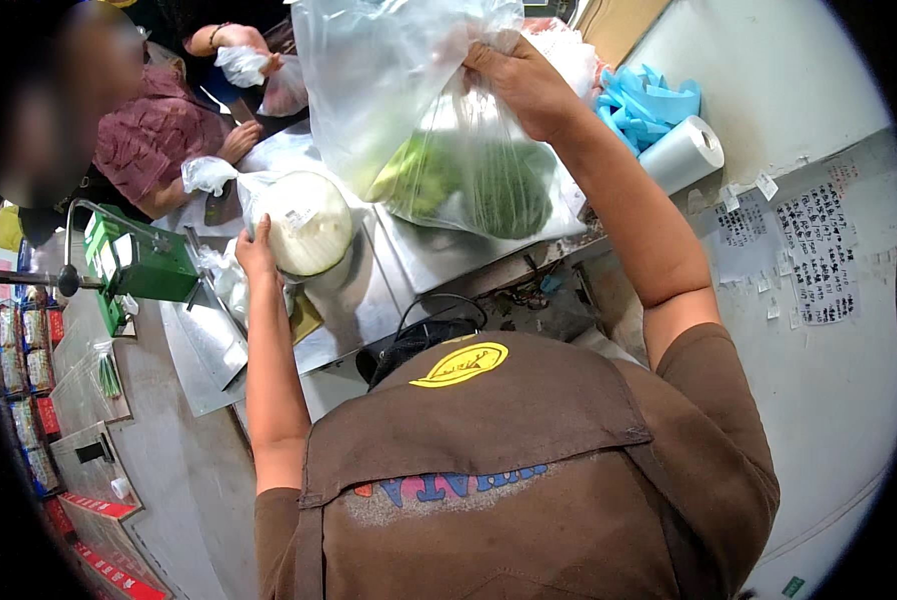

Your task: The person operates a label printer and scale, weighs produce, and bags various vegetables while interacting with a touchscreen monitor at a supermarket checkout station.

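Observation:
My left hand grips the edge of a cut winter melon piece, its thumb up. The pale round face carries a small printed label, and thin clear plastic with a knotted top wraps it. Higher up, my right hand clutches the gathered top of a clear plastic bag. Through the plastic show light green produce and a darker green rounded piece, low over the metal surface. Whether one bag or two hang from my right hand, I cannot tell.
A metal counter lies below my hands. A green tape bag sealer stands left. At the right are a plastic bag roll and blue strips. Across the counter, a person in a maroon shirt rests a hand near the edge.

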`<state>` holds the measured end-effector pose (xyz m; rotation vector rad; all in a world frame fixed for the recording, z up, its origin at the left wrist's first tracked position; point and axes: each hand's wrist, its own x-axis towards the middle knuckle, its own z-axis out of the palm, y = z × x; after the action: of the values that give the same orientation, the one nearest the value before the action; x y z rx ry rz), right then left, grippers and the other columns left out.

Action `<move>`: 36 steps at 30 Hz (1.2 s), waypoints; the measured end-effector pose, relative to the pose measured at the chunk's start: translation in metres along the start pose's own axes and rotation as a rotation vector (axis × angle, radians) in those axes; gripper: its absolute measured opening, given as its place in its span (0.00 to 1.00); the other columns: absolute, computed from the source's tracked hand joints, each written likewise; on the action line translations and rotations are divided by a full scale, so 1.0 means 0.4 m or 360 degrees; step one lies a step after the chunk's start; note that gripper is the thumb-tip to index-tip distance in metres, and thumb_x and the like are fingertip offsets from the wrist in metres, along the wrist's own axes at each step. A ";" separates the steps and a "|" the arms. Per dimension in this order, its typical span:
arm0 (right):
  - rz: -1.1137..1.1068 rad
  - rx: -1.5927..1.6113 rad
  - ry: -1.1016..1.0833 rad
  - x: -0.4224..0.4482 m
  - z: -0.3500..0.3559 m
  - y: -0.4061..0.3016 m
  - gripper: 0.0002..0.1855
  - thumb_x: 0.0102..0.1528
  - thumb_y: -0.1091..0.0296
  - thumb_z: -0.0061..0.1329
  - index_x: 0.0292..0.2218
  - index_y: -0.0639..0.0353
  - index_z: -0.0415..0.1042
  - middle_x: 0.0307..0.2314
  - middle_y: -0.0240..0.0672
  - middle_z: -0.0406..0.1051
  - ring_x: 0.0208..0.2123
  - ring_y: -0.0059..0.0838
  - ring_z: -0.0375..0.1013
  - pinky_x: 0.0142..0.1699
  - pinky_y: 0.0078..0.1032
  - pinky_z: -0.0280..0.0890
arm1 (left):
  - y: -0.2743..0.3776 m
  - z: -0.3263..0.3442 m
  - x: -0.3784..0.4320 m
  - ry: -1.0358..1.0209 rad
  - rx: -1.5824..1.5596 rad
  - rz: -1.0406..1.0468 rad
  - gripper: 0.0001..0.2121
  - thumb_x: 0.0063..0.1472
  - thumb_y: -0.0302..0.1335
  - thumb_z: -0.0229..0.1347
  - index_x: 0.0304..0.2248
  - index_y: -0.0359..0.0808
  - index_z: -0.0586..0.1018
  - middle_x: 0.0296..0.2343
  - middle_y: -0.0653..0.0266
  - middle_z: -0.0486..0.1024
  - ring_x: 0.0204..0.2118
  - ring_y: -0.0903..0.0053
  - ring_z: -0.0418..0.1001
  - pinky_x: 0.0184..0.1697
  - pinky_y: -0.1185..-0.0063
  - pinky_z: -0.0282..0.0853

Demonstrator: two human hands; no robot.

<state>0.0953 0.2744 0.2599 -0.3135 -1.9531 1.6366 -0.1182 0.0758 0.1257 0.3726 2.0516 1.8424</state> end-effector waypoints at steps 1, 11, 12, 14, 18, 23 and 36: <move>0.0004 0.0115 0.0042 0.001 -0.020 0.010 0.10 0.47 0.65 0.34 0.29 0.61 0.63 0.23 0.28 0.63 0.26 0.19 0.61 0.32 0.16 0.57 | -0.010 0.013 0.014 0.0020 0.0028 -0.0027 0.18 0.41 0.32 0.51 0.28 0.24 0.66 0.23 0.59 0.67 0.21 0.78 0.64 0.25 0.83 0.60; 0.0061 -0.0265 0.0070 -0.101 -0.097 0.053 0.17 0.45 0.57 0.37 0.32 0.62 0.62 0.26 0.34 0.63 0.27 0.22 0.62 0.34 0.20 0.56 | -0.064 0.037 0.110 0.0159 0.0344 -0.0173 0.19 0.43 0.26 0.48 0.35 0.24 0.60 0.32 0.56 0.61 0.33 0.75 0.59 0.35 0.82 0.54; -0.0014 -0.0490 0.0011 -0.109 -0.096 0.059 0.18 0.45 0.57 0.37 0.32 0.63 0.62 0.27 0.34 0.63 0.28 0.21 0.61 0.35 0.19 0.56 | -0.066 0.036 0.116 0.0163 0.0362 -0.0170 0.20 0.43 0.26 0.47 0.36 0.24 0.59 0.33 0.55 0.60 0.34 0.74 0.59 0.36 0.82 0.54; -0.0013 -0.0356 0.0017 -0.124 -0.075 0.058 0.13 0.46 0.63 0.36 0.32 0.61 0.62 0.27 0.29 0.63 0.29 0.17 0.60 0.36 0.14 0.54 | -0.069 0.028 0.133 0.0148 0.0409 -0.0155 0.20 0.43 0.25 0.46 0.37 0.24 0.58 0.35 0.55 0.59 0.36 0.74 0.57 0.38 0.82 0.53; 0.0242 -0.0292 0.0060 -0.152 -0.068 0.076 0.12 0.46 0.64 0.36 0.31 0.63 0.62 0.24 0.28 0.62 0.28 0.17 0.58 0.35 0.14 0.53 | 0.092 0.072 0.030 -0.0105 -0.0014 0.0461 0.21 0.44 0.23 0.45 0.40 0.26 0.55 0.38 0.54 0.57 0.40 0.73 0.56 0.42 0.82 0.51; 0.0145 -0.0233 0.0319 -0.201 -0.078 0.115 0.15 0.46 0.60 0.35 0.31 0.63 0.63 0.24 0.32 0.64 0.28 0.19 0.60 0.35 0.16 0.55 | 0.460 0.136 -0.209 -0.0953 -0.0613 0.1862 0.32 0.39 0.38 0.52 0.42 0.33 0.52 0.40 0.52 0.54 0.39 0.65 0.58 0.40 0.75 0.55; 0.0043 -0.0631 0.0419 -0.242 -0.089 0.078 0.10 0.43 0.70 0.38 0.29 0.65 0.63 0.25 0.34 0.63 0.28 0.24 0.60 0.34 0.20 0.54 | 0.441 -0.037 -0.266 -0.0467 -0.0139 0.1936 0.33 0.39 0.38 0.52 0.42 0.33 0.52 0.40 0.52 0.53 0.39 0.65 0.57 0.40 0.74 0.54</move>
<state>0.1884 0.2608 0.2072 -0.6741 -2.0581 1.1441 -0.0359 0.0379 0.3114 2.0513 1.5727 2.1848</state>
